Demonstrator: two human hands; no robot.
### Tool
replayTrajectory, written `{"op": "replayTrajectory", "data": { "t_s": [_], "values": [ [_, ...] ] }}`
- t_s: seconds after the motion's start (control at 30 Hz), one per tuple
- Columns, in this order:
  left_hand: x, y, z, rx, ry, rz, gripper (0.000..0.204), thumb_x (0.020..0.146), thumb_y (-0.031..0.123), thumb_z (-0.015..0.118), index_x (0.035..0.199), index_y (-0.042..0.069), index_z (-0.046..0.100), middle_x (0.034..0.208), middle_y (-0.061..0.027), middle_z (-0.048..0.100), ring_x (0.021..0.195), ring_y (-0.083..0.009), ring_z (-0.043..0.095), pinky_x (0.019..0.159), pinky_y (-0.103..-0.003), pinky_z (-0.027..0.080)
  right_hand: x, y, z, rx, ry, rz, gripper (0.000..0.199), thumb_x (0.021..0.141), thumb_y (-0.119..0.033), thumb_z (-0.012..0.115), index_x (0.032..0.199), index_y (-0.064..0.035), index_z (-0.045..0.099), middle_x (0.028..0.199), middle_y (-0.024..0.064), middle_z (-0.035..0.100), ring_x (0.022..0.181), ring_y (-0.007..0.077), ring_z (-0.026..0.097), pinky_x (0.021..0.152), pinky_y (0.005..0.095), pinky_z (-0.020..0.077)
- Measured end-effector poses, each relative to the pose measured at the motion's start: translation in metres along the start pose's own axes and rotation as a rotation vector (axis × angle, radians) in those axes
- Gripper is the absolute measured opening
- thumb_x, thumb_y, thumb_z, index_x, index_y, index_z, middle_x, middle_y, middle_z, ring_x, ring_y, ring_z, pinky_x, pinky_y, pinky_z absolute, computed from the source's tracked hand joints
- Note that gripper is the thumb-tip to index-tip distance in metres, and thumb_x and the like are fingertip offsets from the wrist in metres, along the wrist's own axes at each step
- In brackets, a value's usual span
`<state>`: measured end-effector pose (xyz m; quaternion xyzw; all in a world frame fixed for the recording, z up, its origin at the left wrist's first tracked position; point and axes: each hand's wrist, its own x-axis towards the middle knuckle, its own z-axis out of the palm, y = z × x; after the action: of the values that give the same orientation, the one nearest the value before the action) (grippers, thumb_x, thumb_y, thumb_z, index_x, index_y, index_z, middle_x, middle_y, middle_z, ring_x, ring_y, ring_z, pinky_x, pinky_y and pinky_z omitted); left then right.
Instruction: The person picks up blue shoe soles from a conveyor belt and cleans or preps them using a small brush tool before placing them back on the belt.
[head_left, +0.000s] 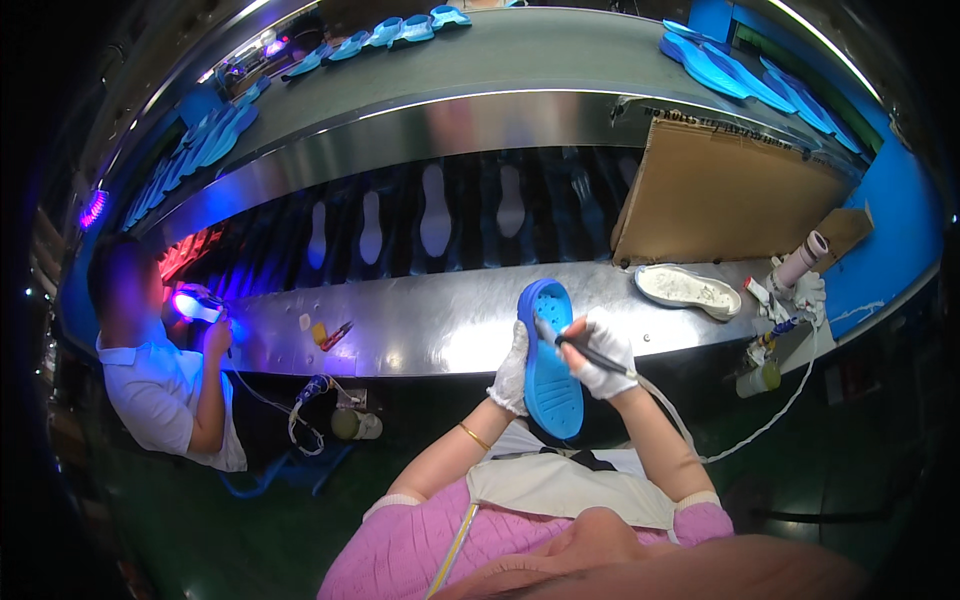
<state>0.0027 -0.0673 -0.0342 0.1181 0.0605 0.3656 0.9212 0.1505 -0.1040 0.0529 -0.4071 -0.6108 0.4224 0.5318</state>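
Observation:
A blue shoe sole (553,395) is held upright in front of me, its hollow inner side facing me. My left hand (511,375), in a white glove, grips it along the left edge; most of those fingers are hidden behind it. My right hand (608,350), gloved with some fingertips bare, is closed around a black-handled brush (606,366). The brush's pale head reaches into the upper part of the sole, and a light hose (665,400) runs from its handle end. On the metal ledge (450,325) beyond my hands lies a white sole-shaped piece (688,290) with speckled contents.
A cardboard sheet (735,195) leans at the right, beside a pinkish tube (800,260). Red-handled pliers (337,337) lie left on the ledge. Blue soles (725,72) rest on the conveyor (560,50). At the left, another person (160,380) holds a glowing sole.

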Motion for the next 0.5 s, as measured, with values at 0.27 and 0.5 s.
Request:
{"op": "replayTrajectory", "data": {
  "t_s": [0.27,0.5],
  "values": [
    [-0.007,0.009,0.014,0.102,0.155,0.096,0.073,0.084,0.063,0.037,0.132,0.008,0.035,0.12,-0.0133,0.051,0.104,-0.025,0.054,0.092,-0.038,0.045,-0.008,0.033,0.014,0.056,-0.023,-0.07,0.025,0.079,0.002,0.06,0.102,-0.0016,0.05,0.079,0.0036,0.057,0.067,0.0083,0.055,0.063,0.0213,0.0465],
    [-0.006,0.032,-0.007,-0.155,0.037,0.111,0.082,0.081,0.068,0.037,0.132,0.004,0.035,0.121,-0.0169,0.049,0.107,-0.0296,0.052,0.093,-0.043,0.043,-0.005,0.042,0.023,-0.087,0.052,0.132,0.019,0.078,-0.001,0.064,0.095,-0.0033,0.054,0.074,0.0033,0.058,0.061,0.0087,0.053,0.06,0.0215,0.0453]
  ]
}}
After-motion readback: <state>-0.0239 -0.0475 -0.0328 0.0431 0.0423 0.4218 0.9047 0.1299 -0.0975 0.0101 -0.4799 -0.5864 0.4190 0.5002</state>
